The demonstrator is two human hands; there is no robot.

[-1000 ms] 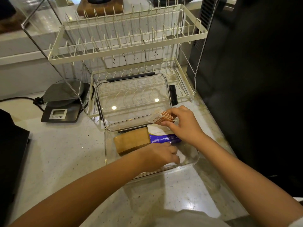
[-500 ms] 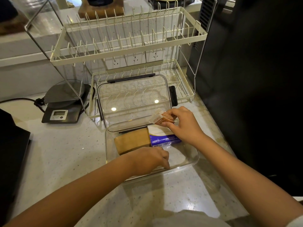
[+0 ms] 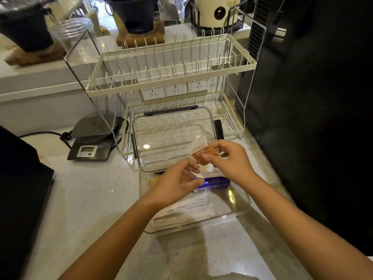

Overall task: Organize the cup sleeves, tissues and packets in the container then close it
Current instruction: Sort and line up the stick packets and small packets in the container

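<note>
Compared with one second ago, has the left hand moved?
Yes. The left hand has lifted off the container's near rim and gone toward the dish rack, reaching for the packets in the right hand.

A cream two-tier wire dish rack (image 3: 171, 75) stood on the speckled table (image 3: 86, 199). Left of it sat a grey digital kitchen scale (image 3: 91, 142), a black cable (image 3: 40, 134) trailing from it. A large black appliance (image 3: 323, 98) rose at the right. Wall sockets (image 3: 175, 90) showed behind the rack.
</note>
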